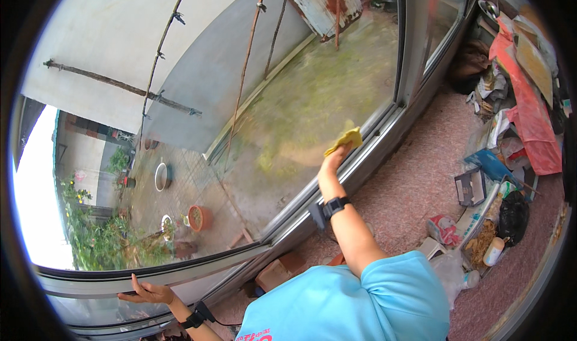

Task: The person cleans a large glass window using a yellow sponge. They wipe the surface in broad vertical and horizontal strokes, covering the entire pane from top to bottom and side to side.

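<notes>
My right hand [333, 158] presses a folded yellow cloth [345, 140] to the lower part of a large window pane [288, 115], near the corner of its metal frame. The arm is stretched out, and a black strap with a device [331, 208] sits on the wrist. At the lower left, my left hand [151, 292] rests at the upright edge of the sliding sash frame [180, 271]. Its fingers are apart and it holds nothing. Whether the palm bears on the frame cannot be told.
Along the right lies a reddish speckled ledge [419, 151] with a red plastic sheet [523, 106], a small dark box [470, 186], a black bag [513, 219] and a white bottle [494, 251]. Beyond the glass are a terracotta pot [199, 218], a round basin [162, 177] and wooden poles [245, 66].
</notes>
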`<action>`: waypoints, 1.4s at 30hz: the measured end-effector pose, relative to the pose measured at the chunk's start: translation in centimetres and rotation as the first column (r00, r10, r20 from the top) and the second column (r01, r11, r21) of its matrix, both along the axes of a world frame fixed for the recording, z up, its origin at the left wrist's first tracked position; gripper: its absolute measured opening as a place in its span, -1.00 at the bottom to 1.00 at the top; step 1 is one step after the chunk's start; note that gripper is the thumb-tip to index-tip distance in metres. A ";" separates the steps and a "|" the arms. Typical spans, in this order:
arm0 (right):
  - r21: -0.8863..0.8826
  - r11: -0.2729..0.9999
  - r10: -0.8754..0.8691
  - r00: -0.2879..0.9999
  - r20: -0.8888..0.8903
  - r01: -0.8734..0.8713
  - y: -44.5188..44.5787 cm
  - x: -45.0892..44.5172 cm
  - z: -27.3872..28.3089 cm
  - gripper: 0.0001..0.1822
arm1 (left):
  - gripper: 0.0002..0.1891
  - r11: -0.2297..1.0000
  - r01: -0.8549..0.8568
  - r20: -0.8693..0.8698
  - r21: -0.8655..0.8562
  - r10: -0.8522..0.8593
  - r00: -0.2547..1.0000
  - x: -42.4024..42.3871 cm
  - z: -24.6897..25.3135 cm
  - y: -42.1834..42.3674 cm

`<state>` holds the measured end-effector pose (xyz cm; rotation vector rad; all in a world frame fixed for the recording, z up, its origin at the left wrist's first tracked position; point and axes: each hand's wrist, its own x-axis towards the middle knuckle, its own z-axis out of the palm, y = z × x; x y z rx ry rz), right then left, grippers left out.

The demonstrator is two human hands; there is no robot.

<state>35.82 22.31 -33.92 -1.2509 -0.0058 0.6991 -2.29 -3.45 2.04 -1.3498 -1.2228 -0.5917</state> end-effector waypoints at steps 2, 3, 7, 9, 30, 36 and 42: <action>0.001 1.000 -0.011 0.968 -0.251 0.012 1.6 0.5 -8.1 -0.33 | -0.65 1.000 -0.004 -0.018 0.009 0.004 1.000 0.2 0.3 0.4; 0.031 0.999 -0.002 0.939 -0.344 0.013 2.7 1.3 -12.1 -0.33 | -0.64 0.999 0.032 -0.023 0.018 -0.032 0.999 0.5 0.6 1.7; 0.123 0.992 0.068 0.825 -0.561 0.003 4.0 3.0 -13.5 -0.32 | -0.64 0.998 0.048 -0.024 0.028 -0.047 0.999 0.2 0.4 3.1; 0.040 0.999 0.011 0.910 -0.414 0.006 1.0 2.0 0.1 -0.30 | -0.64 0.998 -0.056 -0.007 0.000 0.056 0.998 -0.6 -1.0 -0.4; -0.100 0.993 0.073 0.993 0.089 -0.064 5.2 9.4 -8.5 -0.28 | -0.63 0.999 -0.018 -0.027 0.029 0.019 0.999 0.1 0.0 1.7; -0.109 0.990 0.094 0.996 -0.004 -0.094 5.7 10.1 -7.9 -0.25 | -0.60 0.999 0.012 -0.021 0.035 -0.012 1.000 0.0 0.1 2.4; 0.083 0.995 0.026 0.936 0.351 -0.059 7.8 17.9 1.5 -0.24 | -0.60 0.999 -0.039 -0.009 0.008 0.039 0.999 -0.3 -0.3 0.4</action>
